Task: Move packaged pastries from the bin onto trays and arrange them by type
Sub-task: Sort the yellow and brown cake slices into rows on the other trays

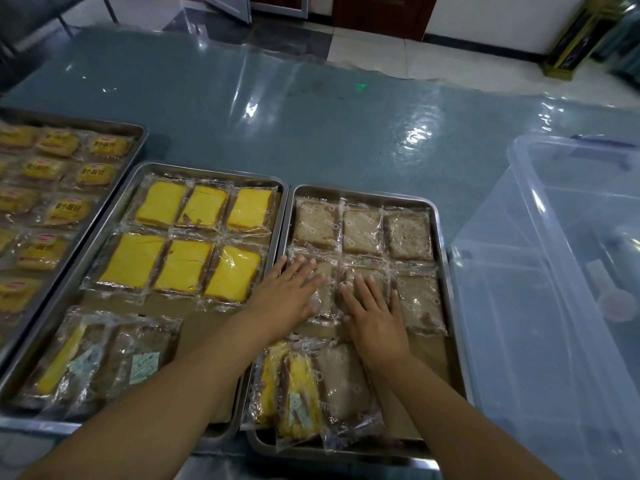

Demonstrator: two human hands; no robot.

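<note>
Bin (568, 271), right of frame: apparently emptied. Three trays filled, mostly sorted. Left hand (289, 292) and right hand (374, 310) flat, ungripped, on brown pastries (363, 232), centre tray (446, 271). Mixed packs (301, 389) at lower centre unsorted.

Blue plastic-covered table (311, 140) carries three metal trays (446, 271) side by side and a clear bin (540, 306)

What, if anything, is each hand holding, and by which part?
Nothing is held. The left hand and right hand lie flat, fingers spread, on top of brown pastry packets in the right tray.
</note>
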